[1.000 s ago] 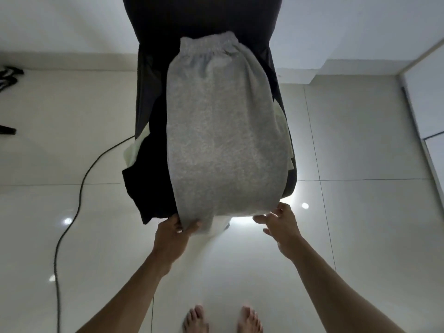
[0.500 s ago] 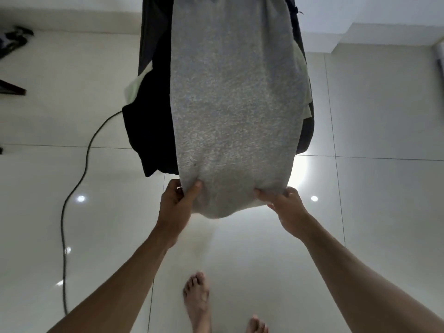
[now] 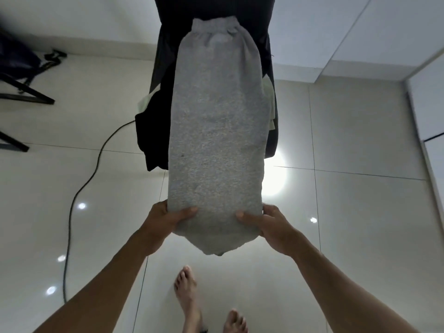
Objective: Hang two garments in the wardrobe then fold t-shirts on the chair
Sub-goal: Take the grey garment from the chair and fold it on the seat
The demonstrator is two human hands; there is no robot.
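A grey garment (image 3: 217, 131) with an elastic waistband at its far end stretches from the dark chair (image 3: 211, 18) toward me. My left hand (image 3: 165, 218) grips its near left edge, thumb on top. On the near right edge my right hand (image 3: 271, 227) is closed the same way. The near end sags below both hands. Under the grey garment on the chair seat lie a black garment (image 3: 150, 131) and a pale one (image 3: 270, 97), mostly hidden.
Glossy white floor tiles (image 3: 360, 212) surround the chair. A black cable (image 3: 84, 186) runs across the floor on the left. Dark furniture legs (image 3: 26, 94) and a dark bag stand at far left. White cabinet doors (image 3: 432, 104) are at the right. My bare feet (image 3: 192, 299) are below.
Both hands closed on the near edge of the grey garment and pulled it toward me and up. My feet stepped back, and the view tilted up.
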